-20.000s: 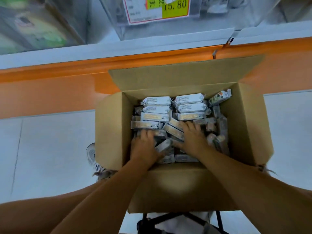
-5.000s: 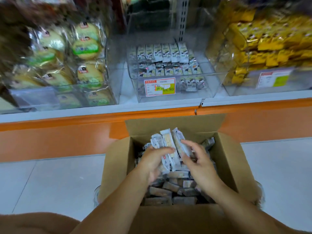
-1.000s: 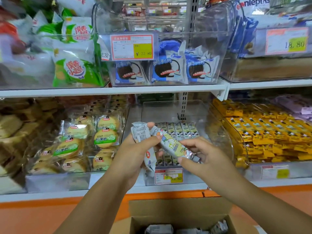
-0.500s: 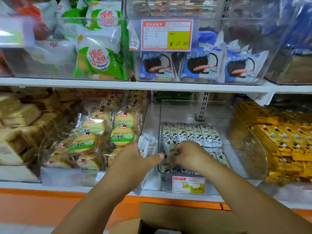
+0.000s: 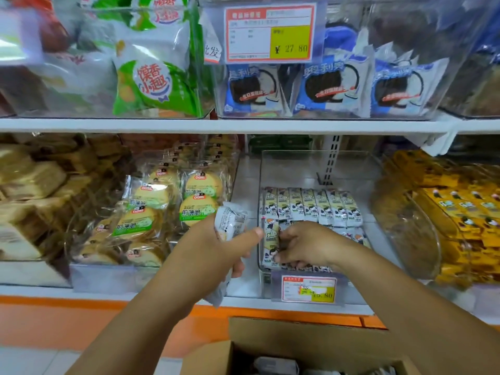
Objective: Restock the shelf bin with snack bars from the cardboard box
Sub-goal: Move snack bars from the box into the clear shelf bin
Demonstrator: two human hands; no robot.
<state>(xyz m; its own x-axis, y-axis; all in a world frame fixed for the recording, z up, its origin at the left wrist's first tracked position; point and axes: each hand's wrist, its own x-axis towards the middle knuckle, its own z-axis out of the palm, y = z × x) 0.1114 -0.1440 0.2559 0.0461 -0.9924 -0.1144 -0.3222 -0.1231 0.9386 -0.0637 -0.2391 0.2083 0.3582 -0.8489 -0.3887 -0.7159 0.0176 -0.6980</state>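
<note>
A clear plastic shelf bin point(image 5: 313, 169) on the lower shelf holds a back row of white snack bars point(image 5: 311, 205) with cartoon print. My right hand point(image 5: 305, 246) reaches into the bin's front left corner, its fingers closed on a snack bar point(image 5: 270, 239) that stands there. Just left of the bin, my left hand point(image 5: 213, 253) grips a small bunch of wrapped snack bars point(image 5: 230, 221), whose ends stick out above and below the fist. The open cardboard box point(image 5: 270, 336) sits at the bottom of the view, with a few bars showing inside.
A yellow price tag point(image 5: 308, 289) hangs on the bin's front. Left of it is a bin of round green-labelled biscuits point(image 5: 167, 201), right of it a bin of yellow packs point(image 5: 454, 207). The upper shelf point(image 5: 216, 125) carries blue cookie packs and green bags.
My right hand has pushed a little further into the bin's front left corner with its bar. The left hand stays beside the bin with its bunch.
</note>
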